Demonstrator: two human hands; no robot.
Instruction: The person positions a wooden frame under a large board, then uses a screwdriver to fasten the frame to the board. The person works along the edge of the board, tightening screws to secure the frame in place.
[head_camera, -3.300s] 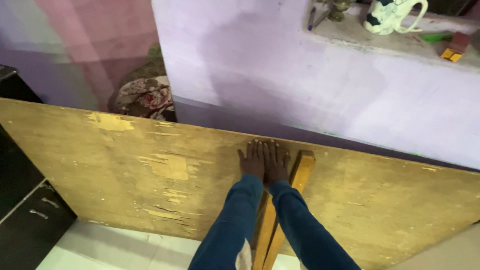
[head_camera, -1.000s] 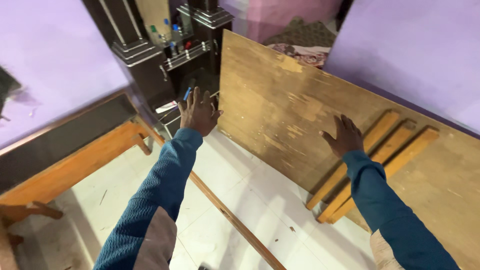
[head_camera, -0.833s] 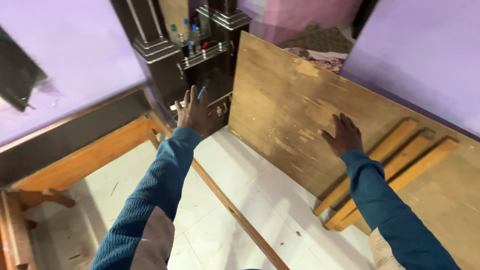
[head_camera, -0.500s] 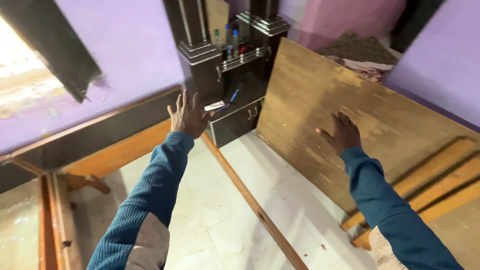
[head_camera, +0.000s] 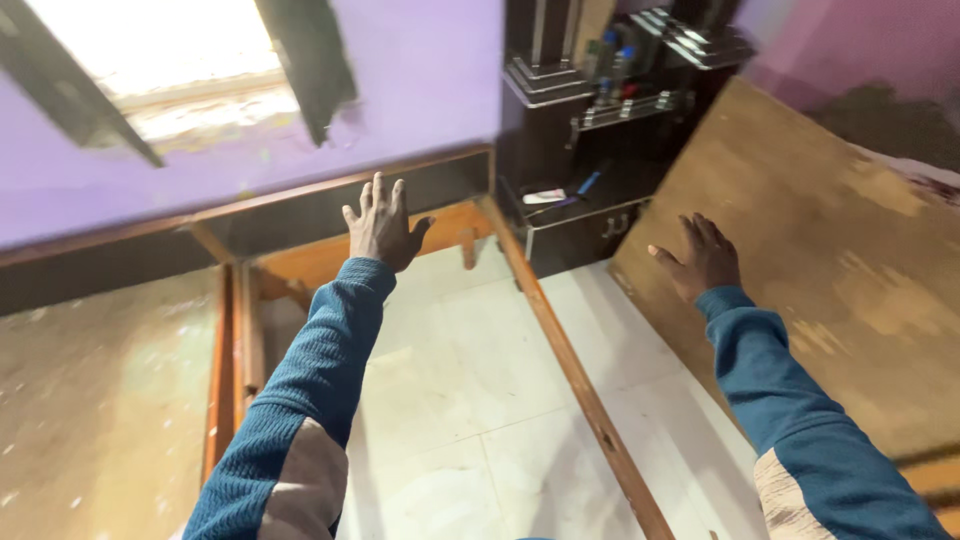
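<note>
Both of your hands are raised with fingers spread, and neither is closed on anything. Your right hand (head_camera: 703, 258) is stretched forward on a blue-sleeved arm, palm turned toward the big plywood board (head_camera: 830, 260) that leans tilted against the far wall on your right. The hand overlaps the board's near left edge; the view is a little blurred there, so it looks as if the fingers are on or just off the board's face, and I cannot say for certain that they touch it. The grip is loose and open, nothing pinched.

Your left hand (head_camera: 382, 222) is lifted higher and well apart from the board, fingers fanned, thumb out to the right, palm facing away from you. It hangs in the air in front of the bed frame's wooden end rail (head_camera: 330, 255) and grasps nothing.

Between your two arms a long wooden side rail (head_camera: 570, 370) runs across the white tiled floor (head_camera: 470, 370) from the far corner toward you. Left of your left arm lies another flat plywood panel (head_camera: 100, 400), set in the frame. Behind the rail stands a dark cabinet (head_camera: 600, 120) with small bottles on its shelf, against a purple wall (head_camera: 400, 90).
</note>
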